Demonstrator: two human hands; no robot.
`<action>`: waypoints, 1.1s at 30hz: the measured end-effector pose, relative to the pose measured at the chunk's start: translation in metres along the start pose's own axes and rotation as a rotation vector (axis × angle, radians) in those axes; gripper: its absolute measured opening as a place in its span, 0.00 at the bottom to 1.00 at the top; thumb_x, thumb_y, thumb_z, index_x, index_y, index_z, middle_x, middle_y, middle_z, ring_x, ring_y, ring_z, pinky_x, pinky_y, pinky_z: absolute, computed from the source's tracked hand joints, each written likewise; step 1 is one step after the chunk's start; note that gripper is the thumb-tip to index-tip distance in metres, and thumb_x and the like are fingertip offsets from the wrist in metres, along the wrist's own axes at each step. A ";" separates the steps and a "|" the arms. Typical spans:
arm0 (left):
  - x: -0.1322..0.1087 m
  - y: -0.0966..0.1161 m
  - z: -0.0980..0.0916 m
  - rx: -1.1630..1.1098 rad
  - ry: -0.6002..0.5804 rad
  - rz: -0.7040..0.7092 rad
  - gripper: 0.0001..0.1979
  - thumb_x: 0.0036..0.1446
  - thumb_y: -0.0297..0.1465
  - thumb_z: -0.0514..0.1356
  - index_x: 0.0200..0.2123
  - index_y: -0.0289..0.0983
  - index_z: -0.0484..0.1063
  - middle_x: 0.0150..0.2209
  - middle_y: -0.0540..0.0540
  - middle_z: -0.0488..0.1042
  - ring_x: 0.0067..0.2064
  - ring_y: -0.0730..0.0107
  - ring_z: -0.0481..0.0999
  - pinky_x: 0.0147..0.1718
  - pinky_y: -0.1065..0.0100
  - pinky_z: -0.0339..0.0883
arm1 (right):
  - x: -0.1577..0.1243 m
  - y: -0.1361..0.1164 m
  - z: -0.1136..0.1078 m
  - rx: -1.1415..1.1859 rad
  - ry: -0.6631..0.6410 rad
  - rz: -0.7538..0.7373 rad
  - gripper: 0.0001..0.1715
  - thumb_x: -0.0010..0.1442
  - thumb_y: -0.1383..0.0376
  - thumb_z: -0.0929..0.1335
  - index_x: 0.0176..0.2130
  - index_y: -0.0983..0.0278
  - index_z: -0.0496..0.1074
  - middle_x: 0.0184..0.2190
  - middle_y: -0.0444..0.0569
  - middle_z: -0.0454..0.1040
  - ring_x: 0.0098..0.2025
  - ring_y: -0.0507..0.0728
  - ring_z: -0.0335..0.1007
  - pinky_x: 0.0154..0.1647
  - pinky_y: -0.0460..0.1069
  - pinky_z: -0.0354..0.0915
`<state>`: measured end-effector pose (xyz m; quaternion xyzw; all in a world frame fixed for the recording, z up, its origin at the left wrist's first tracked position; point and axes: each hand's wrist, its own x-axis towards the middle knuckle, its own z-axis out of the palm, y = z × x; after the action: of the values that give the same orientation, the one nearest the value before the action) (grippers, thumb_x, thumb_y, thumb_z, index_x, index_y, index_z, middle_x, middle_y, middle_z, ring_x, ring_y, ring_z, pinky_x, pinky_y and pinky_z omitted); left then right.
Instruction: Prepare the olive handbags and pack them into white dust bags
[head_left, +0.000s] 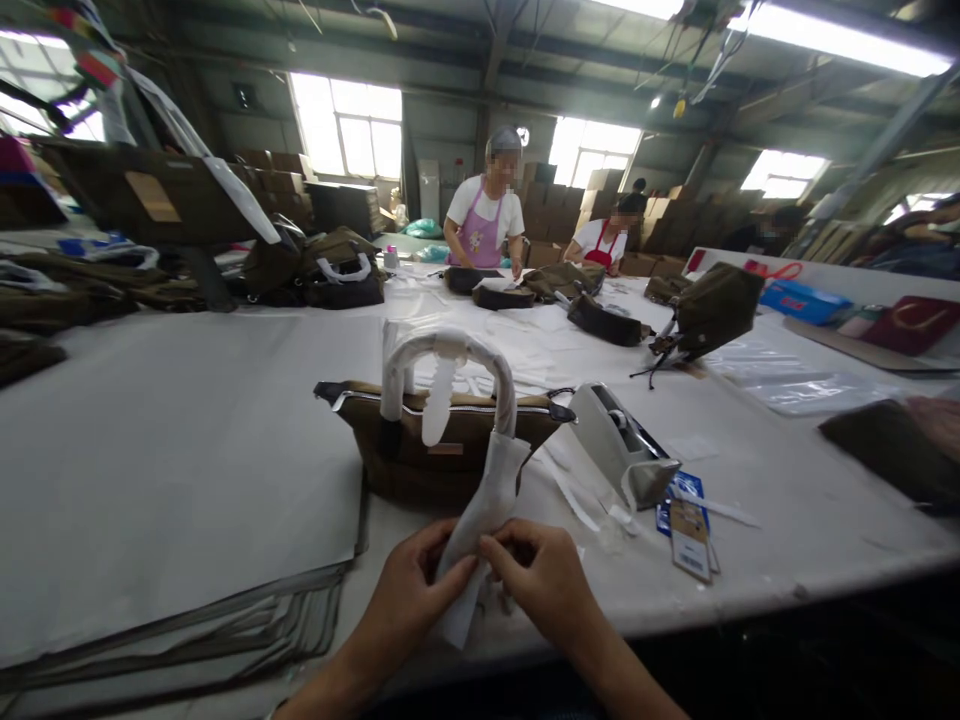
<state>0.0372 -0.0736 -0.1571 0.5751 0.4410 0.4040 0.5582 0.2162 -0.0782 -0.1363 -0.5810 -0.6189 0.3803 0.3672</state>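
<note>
A brown handbag (427, 475) with a silver zip stands upright on the table in front of me. Its handle (504, 385) is wrapped in white covering, and a whitish translucent tag (437, 405) hangs from it. A strip of white wrapping paper (484, 500) runs down from the handle's right end toward me. My left hand (424, 580) grips this paper between thumb and fingers from the left. From the right, my right hand (536, 570) pinches the same paper, fingers curled. Both hands are just in front of the bag.
Right of the bag sits a grey tape dispenser (619, 445), with paper tags (690, 540) beside it. Stacked dark-edged sheets (225, 610) lie at left. Across the table, a person in a purple apron (480, 235) and another in red work among more bags (345, 270).
</note>
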 end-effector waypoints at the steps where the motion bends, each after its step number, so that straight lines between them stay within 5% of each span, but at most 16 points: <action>1: -0.001 -0.001 0.000 0.001 0.003 -0.001 0.18 0.56 0.34 0.66 0.50 0.36 0.76 0.49 0.42 0.81 0.50 0.55 0.79 0.50 0.64 0.70 | 0.001 0.000 -0.002 -0.056 0.004 -0.013 0.17 0.60 0.56 0.70 0.25 0.64 0.77 0.20 0.47 0.76 0.22 0.54 0.72 0.25 0.46 0.62; 5: -0.004 -0.002 0.001 -0.141 0.006 -0.082 0.20 0.56 0.36 0.67 0.50 0.35 0.75 0.47 0.41 0.81 0.49 0.54 0.80 0.47 0.64 0.72 | 0.005 0.006 -0.007 -0.164 0.000 0.035 0.18 0.57 0.52 0.72 0.27 0.64 0.75 0.19 0.47 0.76 0.23 0.56 0.72 0.24 0.47 0.62; 10: -0.004 0.007 0.003 -0.303 -0.050 -0.179 0.24 0.53 0.39 0.69 0.51 0.35 0.74 0.48 0.40 0.81 0.49 0.53 0.79 0.46 0.63 0.72 | 0.008 0.028 -0.004 0.233 -0.172 0.232 0.20 0.58 0.49 0.70 0.30 0.63 0.69 0.16 0.42 0.71 0.16 0.52 0.66 0.17 0.45 0.60; 17: -0.003 0.012 0.006 -0.277 -0.013 -0.172 0.23 0.53 0.39 0.69 0.50 0.35 0.75 0.49 0.40 0.80 0.51 0.52 0.77 0.49 0.63 0.71 | -0.014 0.027 -0.019 0.166 0.139 0.033 0.16 0.59 0.54 0.72 0.31 0.62 0.68 0.22 0.42 0.74 0.23 0.52 0.71 0.27 0.45 0.66; 21: -0.005 0.013 0.007 -0.250 0.000 -0.188 0.23 0.52 0.40 0.69 0.49 0.36 0.75 0.49 0.40 0.80 0.50 0.51 0.78 0.47 0.61 0.73 | -0.036 0.017 -0.027 0.166 0.267 0.041 0.17 0.61 0.51 0.70 0.39 0.62 0.72 0.28 0.48 0.79 0.26 0.55 0.75 0.32 0.48 0.72; 26: -0.003 0.011 0.015 -0.219 -0.050 -0.152 0.28 0.52 0.41 0.69 0.54 0.36 0.72 0.54 0.38 0.78 0.52 0.49 0.79 0.48 0.59 0.75 | -0.037 0.000 -0.008 0.527 -0.004 0.124 0.36 0.59 0.51 0.72 0.61 0.63 0.66 0.46 0.54 0.81 0.50 0.64 0.78 0.50 0.55 0.73; 33: 0.010 -0.015 0.020 -0.164 0.047 -0.005 0.38 0.51 0.41 0.70 0.63 0.38 0.63 0.63 0.38 0.69 0.63 0.47 0.69 0.58 0.56 0.70 | -0.012 -0.011 0.017 0.755 -0.043 0.060 0.24 0.62 0.52 0.70 0.51 0.65 0.75 0.42 0.51 0.82 0.45 0.64 0.79 0.47 0.55 0.74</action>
<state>0.0580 -0.0698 -0.1733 0.5167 0.4209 0.4506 0.5939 0.1968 -0.0917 -0.1338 -0.4145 -0.4252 0.6043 0.5312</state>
